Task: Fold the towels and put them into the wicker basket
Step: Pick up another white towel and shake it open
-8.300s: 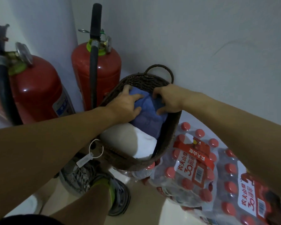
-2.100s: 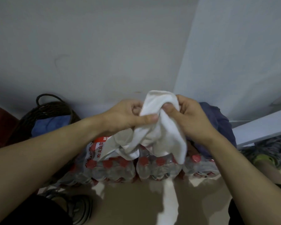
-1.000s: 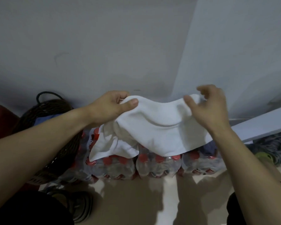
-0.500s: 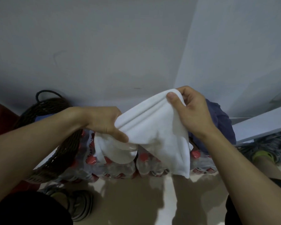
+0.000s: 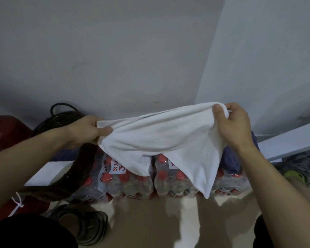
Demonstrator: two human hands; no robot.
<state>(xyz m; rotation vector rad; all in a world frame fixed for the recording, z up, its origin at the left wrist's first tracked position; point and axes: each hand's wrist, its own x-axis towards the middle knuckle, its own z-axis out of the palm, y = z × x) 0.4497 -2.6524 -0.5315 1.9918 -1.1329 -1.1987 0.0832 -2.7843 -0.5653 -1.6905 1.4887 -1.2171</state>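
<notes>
A white towel [image 5: 161,138] hangs stretched between my hands in front of the wall. My left hand [image 5: 87,130] pinches its left corner, and my right hand [image 5: 231,124] grips its right corner a little higher. One loose corner droops down to the right. The dark wicker basket [image 5: 70,176] stands at the left, partly behind my left forearm, with a white towel [image 5: 48,172] and a bit of blue towel [image 5: 64,156] showing inside. A dark blue towel [image 5: 231,158] lies behind my right wrist on the bottle packs.
Shrink-wrapped packs of red-capped water bottles [image 5: 132,181] stand on the floor under the towel. A red fire extinguisher [image 5: 5,131] stands at far left. My shoes [image 5: 86,224] are on the beige floor. A white board [image 5: 290,142] lies at right.
My hands have drawn apart, spreading the white towel wide again after it was bunched between them half a second ago. My left hand rose and moved left.
</notes>
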